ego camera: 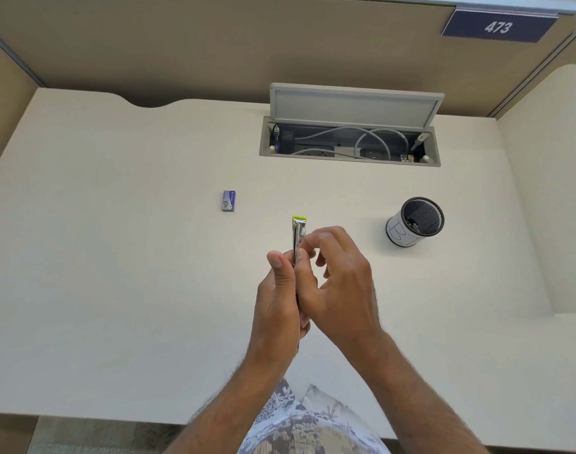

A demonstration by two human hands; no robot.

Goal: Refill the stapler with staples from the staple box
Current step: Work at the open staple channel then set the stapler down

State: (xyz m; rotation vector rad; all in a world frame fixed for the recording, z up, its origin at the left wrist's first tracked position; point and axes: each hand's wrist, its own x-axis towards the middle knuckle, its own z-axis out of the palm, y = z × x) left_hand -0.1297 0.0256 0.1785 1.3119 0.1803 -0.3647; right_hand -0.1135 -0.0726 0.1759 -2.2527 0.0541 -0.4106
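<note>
So far little of the refill looks done, taking the stapler as the landmark. Well to its left and a bit farther back on the desk, the staple box lies flat and apart from both hands; it seems shut, though it is too small to be sure, and no loose strip of staples shows anywhere. Just left of the stapler, the left hand is wrapped round its lower body, thumb up along the near side and fingers closed on it, so it is held off the desk with its green tip pointing away from the person. The metal channel shows at the top; whether it is open, or holds any staples, cannot be told from this angle. Just right of the stapler, the right hand has its fingertips curled in and pinched against the upper metal part, and I judge it is working the top or the tray open rather than loading anything, since no staples are seen in it. Well to the right of the stapler stands a mesh cup, untouched. Behind it, farther back, the cable hatch is open. Left to do, as I judge: open the stapler fully, fetch a strip from the box, seat it, and close up.
</note>
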